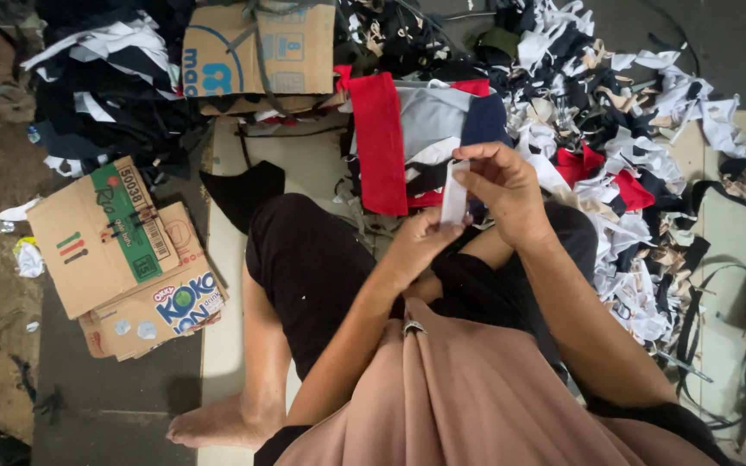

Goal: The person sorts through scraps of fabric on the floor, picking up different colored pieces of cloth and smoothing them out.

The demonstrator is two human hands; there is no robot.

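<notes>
A narrow white fabric strip (455, 194) is being held upright above the person's lap, between both hands. The right hand (504, 192) is pinching its upper end, its grip closing on the cloth; the left hand (416, 246) is gripping the lower end. Just beyond, folded red cloth (380, 142) and grey and navy pieces are lying stacked, seemingly sorted already. A big heap of mixed scraps (632, 164) is spreading to the right, apparently still unsorted. Flattened cardboard boxes (123, 250) are lying on the floor to the left.
</notes>
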